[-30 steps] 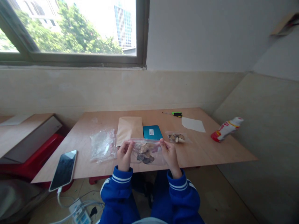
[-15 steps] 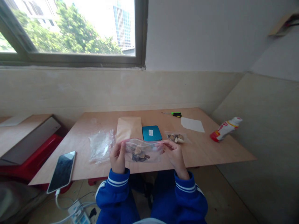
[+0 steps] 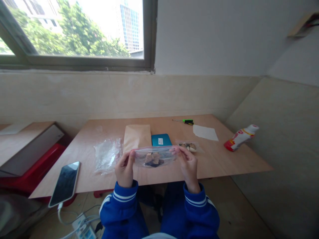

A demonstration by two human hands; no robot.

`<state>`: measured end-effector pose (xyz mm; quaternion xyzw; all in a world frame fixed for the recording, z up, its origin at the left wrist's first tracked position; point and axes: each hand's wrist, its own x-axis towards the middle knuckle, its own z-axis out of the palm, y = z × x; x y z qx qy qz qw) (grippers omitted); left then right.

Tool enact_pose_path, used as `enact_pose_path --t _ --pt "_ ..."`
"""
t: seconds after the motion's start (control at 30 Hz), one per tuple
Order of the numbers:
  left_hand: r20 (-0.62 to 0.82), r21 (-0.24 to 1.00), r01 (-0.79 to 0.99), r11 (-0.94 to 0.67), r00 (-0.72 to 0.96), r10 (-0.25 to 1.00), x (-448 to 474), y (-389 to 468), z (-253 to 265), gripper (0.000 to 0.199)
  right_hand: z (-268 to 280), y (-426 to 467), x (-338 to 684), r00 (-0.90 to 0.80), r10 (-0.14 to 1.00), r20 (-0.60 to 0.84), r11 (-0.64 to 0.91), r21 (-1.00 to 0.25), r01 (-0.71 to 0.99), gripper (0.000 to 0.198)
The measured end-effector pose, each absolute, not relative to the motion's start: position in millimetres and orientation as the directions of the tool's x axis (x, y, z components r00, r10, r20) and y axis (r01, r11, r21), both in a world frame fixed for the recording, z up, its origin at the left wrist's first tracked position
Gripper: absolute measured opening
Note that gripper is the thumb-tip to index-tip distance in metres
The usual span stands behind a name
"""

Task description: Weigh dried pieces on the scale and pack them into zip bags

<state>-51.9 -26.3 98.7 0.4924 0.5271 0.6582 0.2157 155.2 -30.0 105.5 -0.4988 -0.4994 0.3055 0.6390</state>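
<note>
A clear zip bag (image 3: 165,157) with brown and dark pieces in it is stretched between my two hands, above the front edge of the table. My left hand (image 3: 125,168) pinches its top left corner between thumb and fingers. At the top right corner my right hand (image 3: 187,166) pinches it in the same way. The bag's upper edge runs almost straight from hand to hand. Just behind it lie a blue square box (image 3: 161,140) with a white label and a brown paper envelope (image 3: 137,135).
On the wooden table (image 3: 219,162) lie clear plastic bags (image 3: 107,156), a second filled zip bag (image 3: 190,146), screwdrivers (image 3: 186,121), white paper (image 3: 205,132) and a tilted red-white bottle (image 3: 240,137). A phone (image 3: 65,183) on a cable overhangs the left edge.
The bag's upper edge has gone from wavy to nearly straight. Its body has tipped up and looks shorter, and the pieces inside have shifted slightly right.
</note>
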Motion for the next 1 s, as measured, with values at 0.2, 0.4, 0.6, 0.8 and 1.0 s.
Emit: enact_pose_path --t 0.2,0.4,0.6,0.8,1.0 --pt "0.381 0.925 0.169 -0.342 -0.414 0.827 -48.6 -24.5 100.4 0.025 102.2 -27.7 154.5 0.371 0.877 0.306 0.299 -0.951 0.076 0.027" --pt "0.37 0.927 0.202 -0.315 -0.374 0.85 -43.1 -22.2 97.4 0.03 93.7 -24.6 152.5 0.463 0.82 0.337 0.327 -0.939 0.104 0.023" --pt "0.355 0.935 0.168 -0.313 -0.418 0.836 -36.9 -22.8 97.0 0.033 92.1 -21.0 147.6 0.501 0.797 0.338 0.36 -0.931 0.055 0.023" --pt "0.213 0.962 -0.056 -0.268 -0.466 0.859 -31.3 -24.1 91.1 0.034 93.5 -21.7 141.7 0.297 0.898 0.323 0.33 -0.943 0.027 0.019" --pt "0.174 0.958 -0.12 -0.261 -0.48 0.86 -35.4 -24.3 87.0 0.032 98.1 -24.1 138.6 0.2 0.925 0.322 0.321 -0.946 0.037 0.019"
